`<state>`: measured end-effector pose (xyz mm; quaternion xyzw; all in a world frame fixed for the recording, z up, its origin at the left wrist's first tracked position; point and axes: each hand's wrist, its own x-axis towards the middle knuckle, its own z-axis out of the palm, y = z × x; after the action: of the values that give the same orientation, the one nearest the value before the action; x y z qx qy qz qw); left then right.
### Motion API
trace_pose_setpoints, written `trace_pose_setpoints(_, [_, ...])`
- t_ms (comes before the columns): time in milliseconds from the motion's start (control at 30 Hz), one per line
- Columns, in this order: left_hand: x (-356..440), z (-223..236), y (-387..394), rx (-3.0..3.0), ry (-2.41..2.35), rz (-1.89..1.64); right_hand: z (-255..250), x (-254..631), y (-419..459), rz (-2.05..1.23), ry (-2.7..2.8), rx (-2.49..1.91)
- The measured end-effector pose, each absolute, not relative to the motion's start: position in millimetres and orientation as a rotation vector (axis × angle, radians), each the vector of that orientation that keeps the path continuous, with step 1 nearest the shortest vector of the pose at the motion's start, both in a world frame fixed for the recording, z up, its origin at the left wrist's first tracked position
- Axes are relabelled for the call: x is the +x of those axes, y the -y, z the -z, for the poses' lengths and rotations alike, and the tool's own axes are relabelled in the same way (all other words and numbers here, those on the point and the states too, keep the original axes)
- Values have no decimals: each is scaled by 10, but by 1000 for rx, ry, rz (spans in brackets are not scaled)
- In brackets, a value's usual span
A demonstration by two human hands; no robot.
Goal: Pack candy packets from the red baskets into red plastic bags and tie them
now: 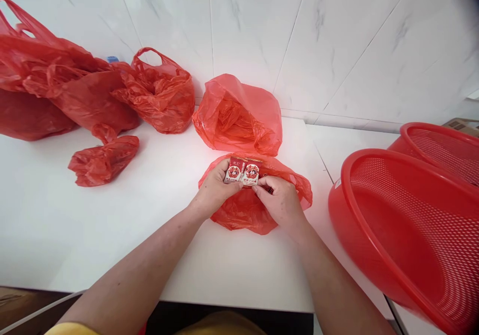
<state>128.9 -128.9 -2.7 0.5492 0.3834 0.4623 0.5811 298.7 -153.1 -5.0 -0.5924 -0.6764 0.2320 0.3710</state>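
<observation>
Two small red and white printed packets, a left packet point(234, 170) and a right packet point(251, 172), are side by side above an open red plastic bag point(243, 210). My left hand point(215, 188) is closed on the left packet, its thumb across the lower edge. The fingers of my right hand point(280, 198) pinch the lower right corner of the right packet. Some dark printed items show partly in the bag beside my right fingers. Just behind stands another red plastic bag point(239, 115) with its mouth open.
Full red bags point(67, 85) and a handled red bag point(160, 95) stand along the tiled wall at the left. A small knotted red bag point(105, 160) lies before them. Red plastic baskets point(392, 225) occupy the right side of the white table point(149, 230).
</observation>
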Motion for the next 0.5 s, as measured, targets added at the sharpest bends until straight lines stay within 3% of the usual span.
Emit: trace_pose_setpoints(500, [1304,-24,1314,1203,-762,-1084,42,2997,1536,-657,1721,-1509])
